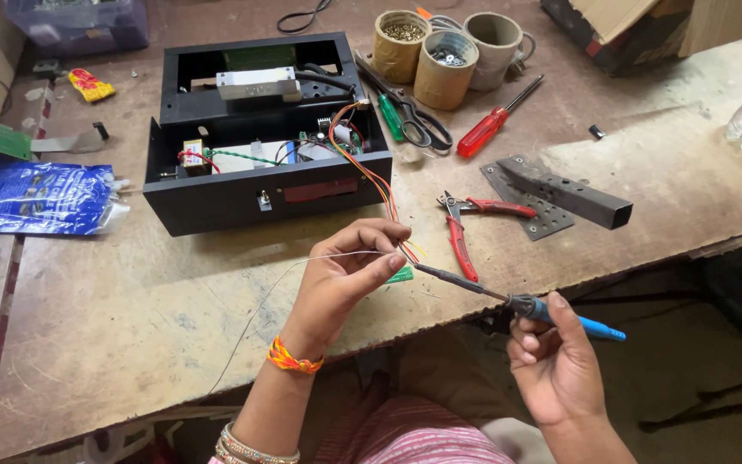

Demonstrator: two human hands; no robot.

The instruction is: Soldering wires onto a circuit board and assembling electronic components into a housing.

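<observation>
Here, near the front edge of the tabletop, the left hand has its fingers pinched shut on a small green board, some coloured wires and a thin solder wire. The wires run back to the open black box — it sits toward the back edge. The right hand has its fingers wrapped around a blue soldering iron, its tip touching the board. Red pliers lie just beside.
</observation>
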